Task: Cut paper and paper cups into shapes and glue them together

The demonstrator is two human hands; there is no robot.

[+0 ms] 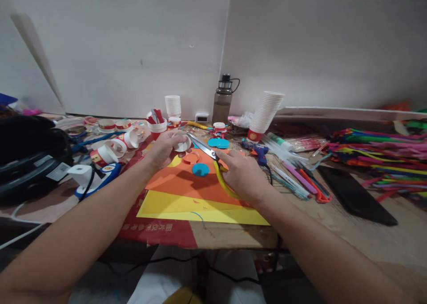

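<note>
Left hand: fingers pinched on a small white cup piece, held above the far left part of the orange sheet. Right hand: closed around the yellow handles of the scissors, blades pointing forward and left toward the cup piece. The tips are right beside it (whether they touch cannot be told from this view).

Below the hands, the orange sheet lies over a yellow sheet. On the orange sheet, a blue disc lies flat, with a red ring just beyond it. Further blue discs overlap past the scissors.

Far side: a dark bottle stands upright near the white panel; to its right, a tall cup stack leans rightward. A blue glue gun lies near the right hand. Further right: a black phone and coloured pipe cleaners. Cut cups lie at left.
</note>
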